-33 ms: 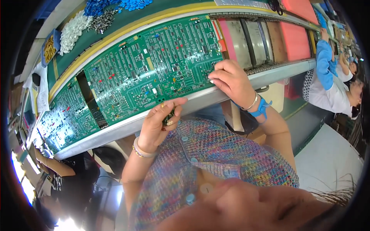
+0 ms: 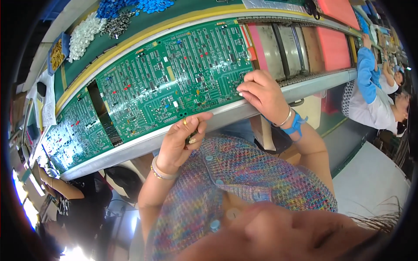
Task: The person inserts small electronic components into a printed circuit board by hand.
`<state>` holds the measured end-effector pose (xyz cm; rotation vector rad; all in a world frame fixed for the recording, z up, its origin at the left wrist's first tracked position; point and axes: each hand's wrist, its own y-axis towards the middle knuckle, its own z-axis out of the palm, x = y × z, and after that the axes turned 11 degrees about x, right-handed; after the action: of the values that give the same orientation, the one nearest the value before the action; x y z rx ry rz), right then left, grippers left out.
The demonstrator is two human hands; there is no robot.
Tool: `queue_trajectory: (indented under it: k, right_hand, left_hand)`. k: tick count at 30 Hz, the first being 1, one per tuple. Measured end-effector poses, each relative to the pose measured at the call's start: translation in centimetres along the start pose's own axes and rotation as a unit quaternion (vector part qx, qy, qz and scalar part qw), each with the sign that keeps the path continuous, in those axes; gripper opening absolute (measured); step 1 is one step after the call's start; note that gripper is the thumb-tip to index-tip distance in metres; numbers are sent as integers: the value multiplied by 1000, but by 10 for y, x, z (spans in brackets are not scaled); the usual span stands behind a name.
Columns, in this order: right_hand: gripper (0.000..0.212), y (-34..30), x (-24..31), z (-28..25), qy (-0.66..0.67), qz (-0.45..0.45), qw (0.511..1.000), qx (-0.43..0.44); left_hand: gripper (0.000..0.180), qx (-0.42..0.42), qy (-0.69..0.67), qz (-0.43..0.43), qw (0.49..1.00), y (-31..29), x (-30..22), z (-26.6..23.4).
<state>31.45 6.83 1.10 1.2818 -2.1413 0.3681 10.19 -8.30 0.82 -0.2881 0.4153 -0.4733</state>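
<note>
A large green circuit board (image 2: 143, 93), covered with small components, lies in the metal rail track in front of me. My right hand (image 2: 262, 93) is pinched at the board's near right edge. A tiny pale spot shows at its fingertips, but I cannot make out what they hold. Just off the near rail, my left hand (image 2: 185, 137) is curled with its index finger stretched toward the right. Small dark and pale parts (image 2: 191, 140) show between its folded fingers, mostly hidden by them.
A second circuit board (image 2: 74, 135) lies to the left. Beyond the rail are white parts (image 2: 86, 37), blue parts (image 2: 114, 8), metal parts (image 2: 117, 25) and a blue bin (image 2: 56, 54) of yellowish parts. Co-workers sit left and right; one has blue sleeves (image 2: 366, 71).
The boards have shifted slightly to the right along the rails. Both hands stay almost in place; the dark parts in my left hand show less now.
</note>
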Motion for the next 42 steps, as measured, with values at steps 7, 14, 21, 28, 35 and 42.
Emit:
queue_trajectory:
  k: [7, 14, 21, 28, 35, 42]
  right_hand:
    - [18, 0, -1, 2, -33, 0, 999, 13]
    - [18, -5, -5, 4, -42, 13, 999, 14]
    - [17, 0, -4, 4, -41, 9, 999, 22]
    - [18, 3, -2, 0, -70, -28, 996, 54]
    - [19, 4, -1, 1, -123, -59, 989, 65]
    - [23, 13, 50, 8, 179, -2, 984, -14]
  left_hand:
    - [31, 25, -61, 29, 997, 3, 14, -3]
    - [30, -19, -58, -25, 998, 8, 8, 9]
    - [25, -16, -40, 2, 999, 5, 20, 1]
    - [19, -22, -35, 26, 999, 5, 24, 1]
    - [19, -61, 48, 54, 995, 11, 24, 7]
    - [25, -36, 165, 100, 981, 18, 22, 14]
